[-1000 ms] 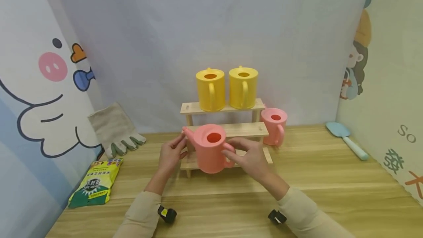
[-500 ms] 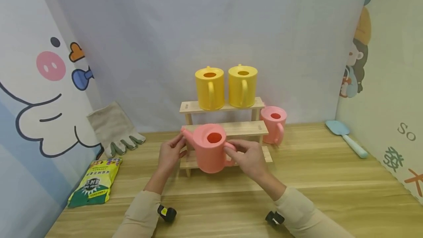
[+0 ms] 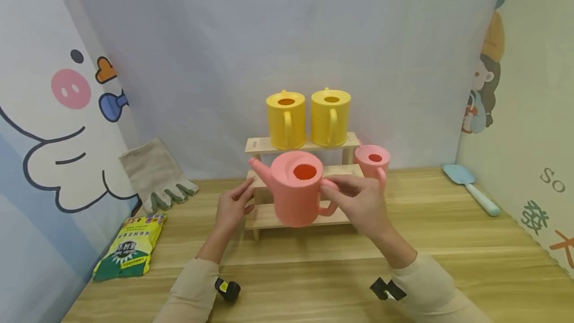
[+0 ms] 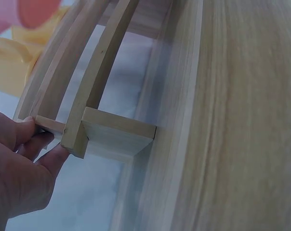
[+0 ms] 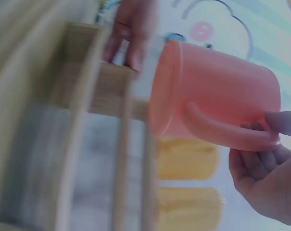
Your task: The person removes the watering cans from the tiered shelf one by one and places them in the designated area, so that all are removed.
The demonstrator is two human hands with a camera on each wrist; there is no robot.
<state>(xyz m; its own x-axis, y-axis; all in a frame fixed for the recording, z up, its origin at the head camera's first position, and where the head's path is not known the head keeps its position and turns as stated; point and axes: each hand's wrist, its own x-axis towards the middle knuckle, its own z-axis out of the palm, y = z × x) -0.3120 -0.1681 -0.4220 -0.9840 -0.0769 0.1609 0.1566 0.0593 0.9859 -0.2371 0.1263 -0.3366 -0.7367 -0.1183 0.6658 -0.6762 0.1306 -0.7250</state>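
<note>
My right hand [image 3: 360, 203] grips the handle of a pink watering can [image 3: 296, 198], its thumb on top. The can hangs in the air before the wooden tiered shelf [image 3: 264, 216], spout to the left. From below, the right wrist view shows its base and handle [image 5: 222, 130]. At the shelf's left end, my left hand [image 3: 232, 208] pinches the end of the middle tier between thumb and fingers, as the left wrist view [image 4: 27, 149] shows. Two yellow watering cans, one on the left [image 3: 287, 123] and one on the right [image 3: 330, 121], stand on the top tier, handles toward me.
Another pink watering can [image 3: 371, 161] stands on the table behind the shelf's right end, partly hidden by my right hand. A work glove [image 3: 154, 173] and a yellow-green bag [image 3: 130, 248] lie at the left. A light blue trowel [image 3: 471, 188] lies far right.
My right hand has lifted the pink watering can upward and to the right, away from my left hand. My left hand has stayed at the shelf's left end.
</note>
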